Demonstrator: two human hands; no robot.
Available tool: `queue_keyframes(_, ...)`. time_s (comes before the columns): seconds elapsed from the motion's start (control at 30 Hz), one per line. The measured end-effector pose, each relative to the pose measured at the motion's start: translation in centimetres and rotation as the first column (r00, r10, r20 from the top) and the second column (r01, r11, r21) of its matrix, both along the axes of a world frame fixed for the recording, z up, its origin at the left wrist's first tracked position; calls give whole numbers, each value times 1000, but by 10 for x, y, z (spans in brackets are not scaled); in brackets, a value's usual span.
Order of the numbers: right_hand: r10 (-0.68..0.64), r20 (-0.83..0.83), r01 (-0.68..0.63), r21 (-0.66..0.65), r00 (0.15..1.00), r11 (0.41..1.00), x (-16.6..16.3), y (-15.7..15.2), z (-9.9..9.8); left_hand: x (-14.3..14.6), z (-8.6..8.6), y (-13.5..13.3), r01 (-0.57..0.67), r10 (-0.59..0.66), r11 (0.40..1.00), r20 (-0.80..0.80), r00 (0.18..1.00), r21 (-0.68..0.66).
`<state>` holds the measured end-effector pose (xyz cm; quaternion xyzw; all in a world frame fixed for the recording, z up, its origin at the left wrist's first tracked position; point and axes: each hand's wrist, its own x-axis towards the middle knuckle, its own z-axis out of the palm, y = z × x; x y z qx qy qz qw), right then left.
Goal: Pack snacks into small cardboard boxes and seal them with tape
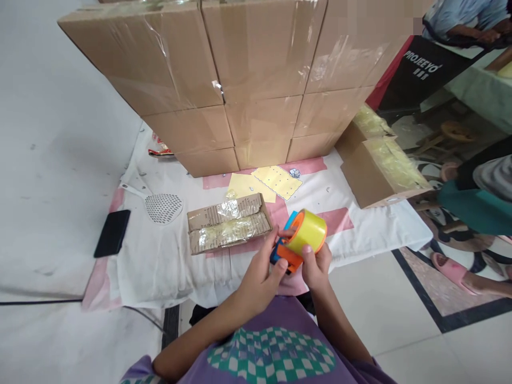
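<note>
Between my two hands, above the table's front edge, is a tape dispenser with an orange and blue body and a wide roll of yellow tape. My left hand is closed on the dispenser's body from the left, its fingertips near the roll's core. From the right, my right hand grips the roll and dispenser, thumb against the yellow tape. Just left of the hands lies a flat cardboard box, with shiny clear tape along its top; neither hand touches it.
Stacked taped cartons wall off the back. More boxes stand at the right. A white plastic fly swatter, a black phone and yellow paper lie about the table. A person is at the far right.
</note>
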<state>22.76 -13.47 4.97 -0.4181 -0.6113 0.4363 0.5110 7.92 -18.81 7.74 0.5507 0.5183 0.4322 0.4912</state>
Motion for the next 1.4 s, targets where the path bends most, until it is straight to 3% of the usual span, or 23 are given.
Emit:
queue_keyframes(0.13, -25, -105, 16, -87, 994, 996, 4, 6, -2, 6, -6, -1, -47, 45, 998, -40, 998, -45)
queue_keyframes(0.33, -84, -80, 70, -156, 993, 985, -5, 24, -11, 8, -9, 3, -167, 167, 985, -25, 986, -33)
queue_keyframes(0.47, -153, -146, 112, -258, 977, 960, -12, 38, -18, 14, -6, -2, -161, 161, 986, -9, 987, -54)
queue_keyframes(0.6, -314, -228, 227, -340, 921, 913, -9, 52, -9, 21, -7, -2, -104, 170, 962, 256, 952, -251)
queue_keyframes(0.73, -514, -295, 377, -414, 806, 829, -1, 68, 13, 22, -9, -6, -103, 178, 954, 254, 951, -283)
queue_keyframes(0.9, -445, -337, 314, -377, 830, 872, 0, 72, 32, 20, -10, -13, -112, 165, 959, 191, 968, -261)
queue_keyframes(1.13, -426, -327, 340, -290, 844, 895, 4, 44, 38, 16, -8, -23, -152, 127, 976, -162, 979, -154)
queue_keyframes(1.3, -412, -320, 329, -283, 853, 901, 13, 28, 33, 19, -4, -27, -82, 69, 972, -69, 995, -219)
queue_keyframes(1.4, -424, -331, 305, -353, 843, 884, 14, 25, 34, 19, -5, -27, -82, 84, 972, -1, 996, -220)
